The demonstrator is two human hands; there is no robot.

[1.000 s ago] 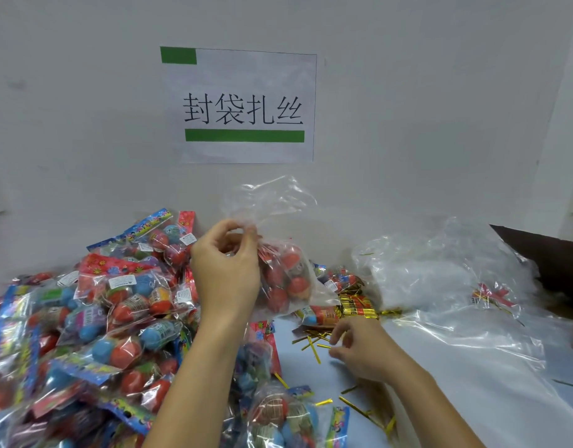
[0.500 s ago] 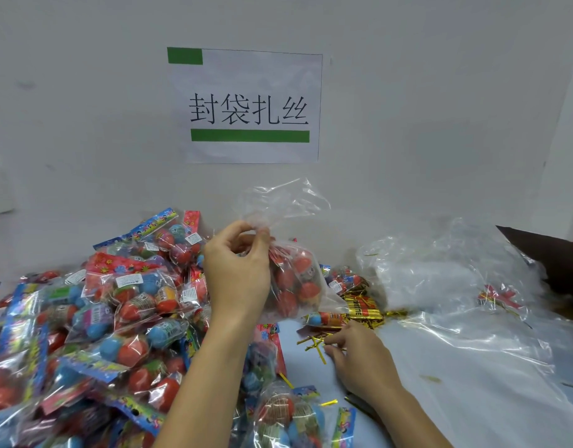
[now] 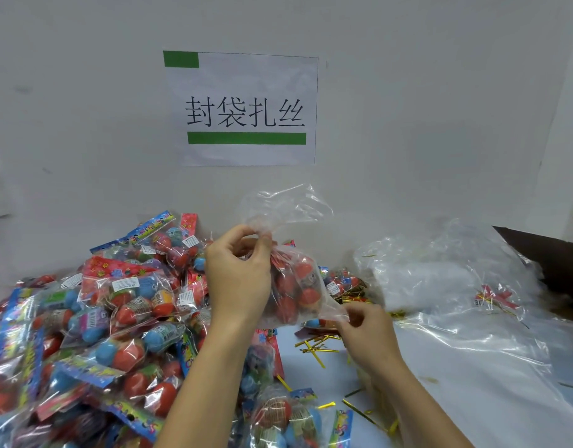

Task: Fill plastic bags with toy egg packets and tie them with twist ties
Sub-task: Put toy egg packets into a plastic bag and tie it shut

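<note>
Left hand (image 3: 238, 279) still pinches the filled bag (image 3: 295, 286) by its gathered neck; right hand (image 3: 364, 331) has risen from the twist ties (image 3: 317, 345) on the bench (image 3: 472, 399), fingers curled, apparently pinching one ready for tying

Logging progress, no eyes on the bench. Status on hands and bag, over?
Left hand grips filled bag at neck, untied. Right hand low by loose twist ties, fingers curled; tie not visible in it. Nothing blocking.

We seem to be at a packing workstation in a small factory or warehouse, judging by the printed Chinese station sign (image 3: 246, 108) taped to the bare wall, the bulk heap of toy egg packets (image 3: 94, 318), scattered gold twist ties (image 3: 317, 345) and stacked clear bags (image 3: 440, 279).
</note>
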